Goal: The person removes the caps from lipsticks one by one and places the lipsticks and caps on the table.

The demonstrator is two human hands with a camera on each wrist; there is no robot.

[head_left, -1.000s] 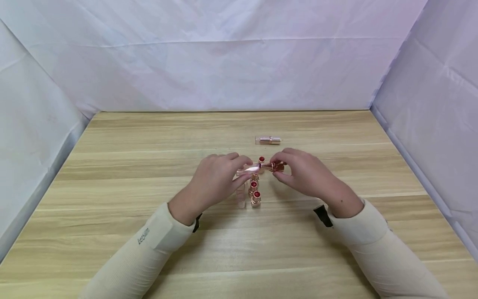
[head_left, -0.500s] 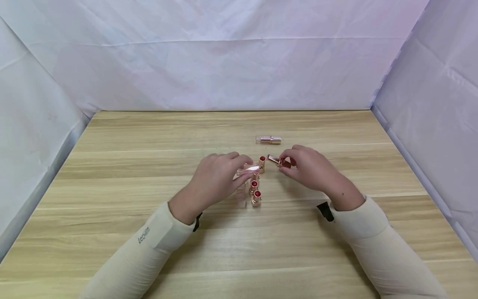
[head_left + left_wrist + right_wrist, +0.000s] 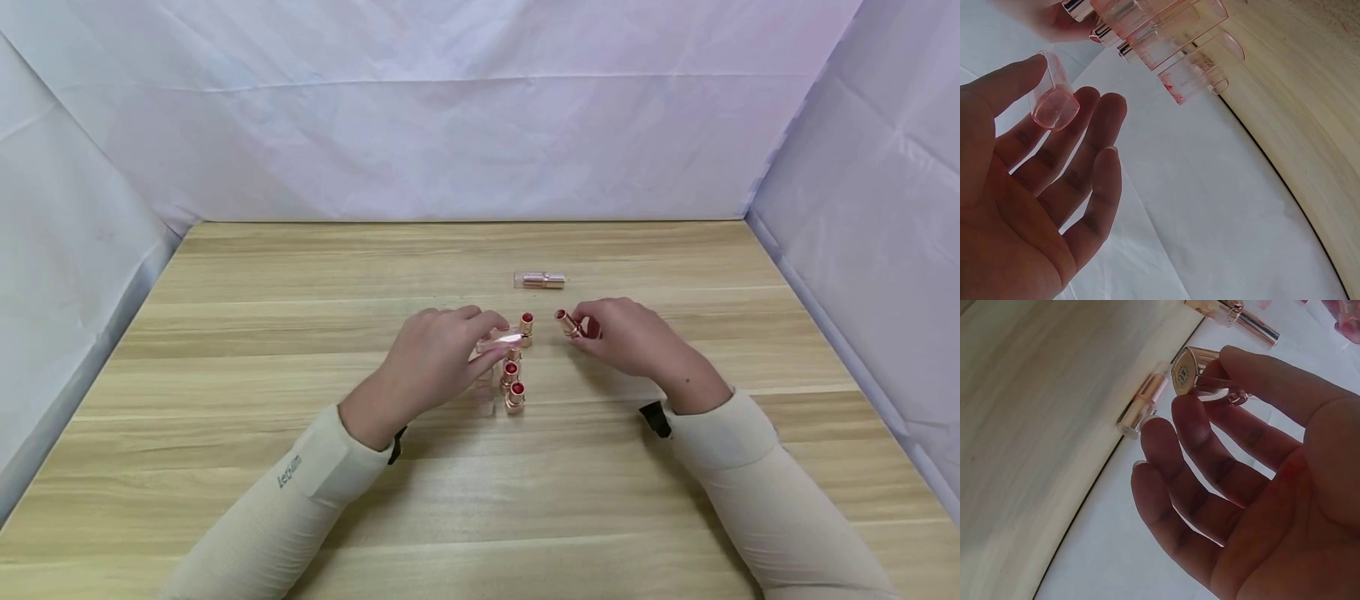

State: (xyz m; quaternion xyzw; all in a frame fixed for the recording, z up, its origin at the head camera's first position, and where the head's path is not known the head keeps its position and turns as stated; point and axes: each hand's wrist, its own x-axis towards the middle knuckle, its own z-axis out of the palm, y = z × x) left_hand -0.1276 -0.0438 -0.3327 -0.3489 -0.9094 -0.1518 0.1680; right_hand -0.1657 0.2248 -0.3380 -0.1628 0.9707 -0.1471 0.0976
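Between thumb and fingers, my left hand (image 3: pixel 442 350) pinches a clear pinkish lipstick cap (image 3: pixel 498 341); its open end shows in the left wrist view, where the cap (image 3: pixel 1054 101) has nothing inside. My right hand (image 3: pixel 630 340) holds an uncapped rose-gold lipstick (image 3: pixel 566 322) by its base, tilted, with its red end up and to the left. The right wrist view shows the flat underside of that lipstick (image 3: pixel 1184 374) between thumb and index finger. Several uncapped lipsticks (image 3: pixel 515 398) stand upright in a rough row between the hands, one partly hidden behind my left fingertips.
Clear caps (image 3: pixel 485 393) lie just left of the standing lipsticks, partly covered by my left hand. Farther back, a capped lipstick (image 3: pixel 542 281) lies on its side on the wooden table (image 3: pixel 300 275). White cloth (image 3: pixel 480 150) hangs behind and at both sides.
My right hand has drawn the lipstick away from the cap to the right and tilted its red end up. The left hand stays in place with the cap.
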